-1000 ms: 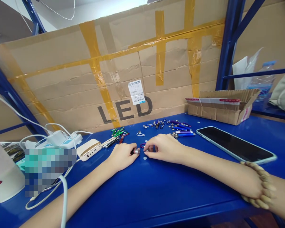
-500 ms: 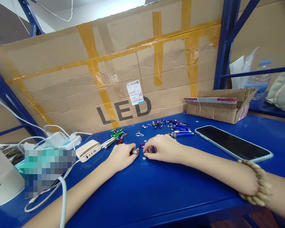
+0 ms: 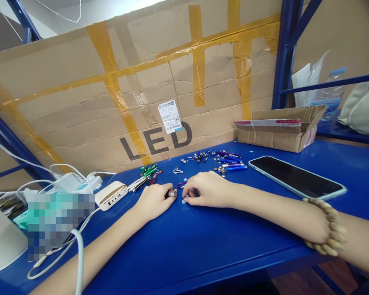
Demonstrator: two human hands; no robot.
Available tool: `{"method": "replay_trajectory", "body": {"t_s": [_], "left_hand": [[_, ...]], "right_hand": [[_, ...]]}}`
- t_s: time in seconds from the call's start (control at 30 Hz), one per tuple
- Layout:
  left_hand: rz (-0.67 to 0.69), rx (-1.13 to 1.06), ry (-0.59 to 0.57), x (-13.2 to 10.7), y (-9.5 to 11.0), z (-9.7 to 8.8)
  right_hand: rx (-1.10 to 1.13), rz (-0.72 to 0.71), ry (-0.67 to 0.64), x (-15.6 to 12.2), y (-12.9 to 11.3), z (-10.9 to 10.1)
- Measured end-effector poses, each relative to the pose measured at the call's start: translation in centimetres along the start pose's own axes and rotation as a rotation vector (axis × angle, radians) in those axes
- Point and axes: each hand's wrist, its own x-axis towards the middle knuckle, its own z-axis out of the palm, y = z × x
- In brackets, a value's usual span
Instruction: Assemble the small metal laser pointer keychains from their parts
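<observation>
Left hand (image 3: 153,201) pinches a small keychain flashlight (image 3: 172,194), silver end showing, rest mostly hidden by the fingers. Right hand (image 3: 207,190) sits just beside it, fingertips (image 3: 188,196) drawn into a narrow pinch; whether they hold anything cannot be told. Between the hands, a purple carabiner (image 3: 181,185) lies on the blue steel shelf (image 3: 203,254), a small white dot (image 3: 183,201) just below the grip. Beaded bracelet (image 3: 324,224) on right wrist. Left of the grip: cream power bank (image 3: 110,195). Right: phone in pale blue case (image 3: 297,176). Beyond the grip: silver carabiner (image 3: 178,170), green flashlights (image 3: 149,170), blue flashlights (image 3: 232,167), loose metal parts (image 3: 197,157), open cardboard box (image 3: 273,135), taped carton (image 3: 64,102) printed LED
</observation>
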Motion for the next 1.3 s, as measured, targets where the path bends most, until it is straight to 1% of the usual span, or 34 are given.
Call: {"method": "replay_trajectory", "body": {"t_s": [0.27, 0.8, 1.0, 1.3], "left_hand": [[0.000, 0.015, 0.001, 0.1, 0.1, 0.1], [-0.026, -0.003, -0.021, 0.2, 0.1, 0.1], [-0.025, -0.013, -0.029, 0.3, 0.1, 0.1], [-0.046, -0.036, -0.050, 0.5, 0.2, 0.1]], "right_hand": [[-0.025, -0.006, -0.023, -0.2, -0.2, -0.2], [-0.108, -0.076, -0.001, -0.4, -0.6, 0.0], [-0.178, -0.051, -0.038, -0.6, -1.0, -0.3], [-0.216, -0.086, -0.078, -1.0, -1.3, -0.9]]}}
